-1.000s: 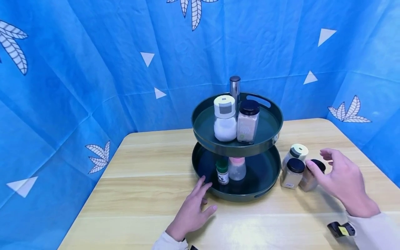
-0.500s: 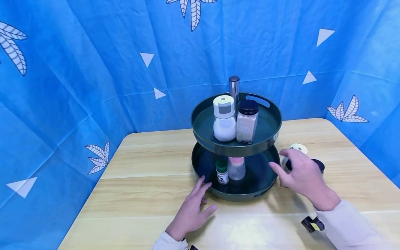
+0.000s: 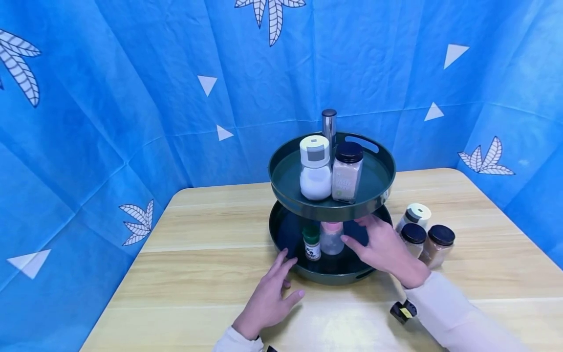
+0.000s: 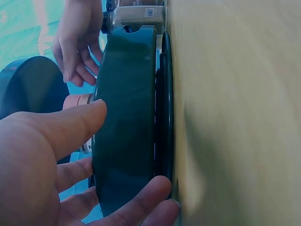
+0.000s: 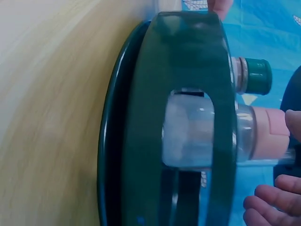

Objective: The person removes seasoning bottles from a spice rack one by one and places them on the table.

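A dark green two-tier round rack stands on the table. My right hand (image 3: 389, 249) reaches over the rim of the lower tray (image 3: 332, 277), thumb and fingers spread either side of the pink-capped clear bottle (image 3: 332, 240). In the right wrist view the thumb is right by the pink cap (image 5: 270, 134), fingers apart from it. Left of that bottle stands a small green-capped seasoning jar (image 3: 312, 247). My left hand (image 3: 269, 303), its fingers extended, rests at the lower tray's front left; in the left wrist view its thumb (image 4: 84, 122) lies against the tray wall.
The upper tray (image 3: 323, 211) carries a white-capped seasoning bottle (image 3: 315, 181) and a black-capped square jar (image 3: 346, 178), close over the right hand. Right of the rack stand a white-capped bottle (image 3: 417, 214) and two black-capped jars (image 3: 437, 247). A blue curtain (image 3: 246, 88) hangs behind.
My right hand has moved left from beside the black-capped jars, across in front of them, and into the lower tray near the pink-capped bottle. The left hand stays put.
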`<move>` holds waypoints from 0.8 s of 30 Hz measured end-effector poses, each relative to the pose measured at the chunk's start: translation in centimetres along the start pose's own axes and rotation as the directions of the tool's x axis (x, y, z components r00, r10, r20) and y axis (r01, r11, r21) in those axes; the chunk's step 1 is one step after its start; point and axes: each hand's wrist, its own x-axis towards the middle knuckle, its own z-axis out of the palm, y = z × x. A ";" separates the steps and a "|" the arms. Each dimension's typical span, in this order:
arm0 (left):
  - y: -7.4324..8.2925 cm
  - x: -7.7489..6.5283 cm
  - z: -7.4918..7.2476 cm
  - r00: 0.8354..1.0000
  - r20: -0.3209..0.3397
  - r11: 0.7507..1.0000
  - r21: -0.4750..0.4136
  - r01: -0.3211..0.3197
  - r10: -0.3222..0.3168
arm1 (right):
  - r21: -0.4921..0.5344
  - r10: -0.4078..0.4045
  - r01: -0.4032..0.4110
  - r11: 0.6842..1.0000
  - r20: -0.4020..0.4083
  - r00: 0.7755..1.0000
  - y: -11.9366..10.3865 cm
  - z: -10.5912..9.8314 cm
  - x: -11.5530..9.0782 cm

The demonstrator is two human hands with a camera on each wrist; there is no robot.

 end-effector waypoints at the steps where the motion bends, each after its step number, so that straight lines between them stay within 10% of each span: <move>1: 0.0 0.0 0.0 1.000 0.001 1.000 0.000 0.002 -0.002 | 0.016 0.010 -0.011 1.000 0.015 1.000 0.0 0.2 0.2; 24: -0.1 0.0 -0.1 1.000 0.007 1.000 -0.024 0.008 -0.008 | 0.080 0.067 -0.081 0.993 0.170 0.983 -1.0 2.7 1.4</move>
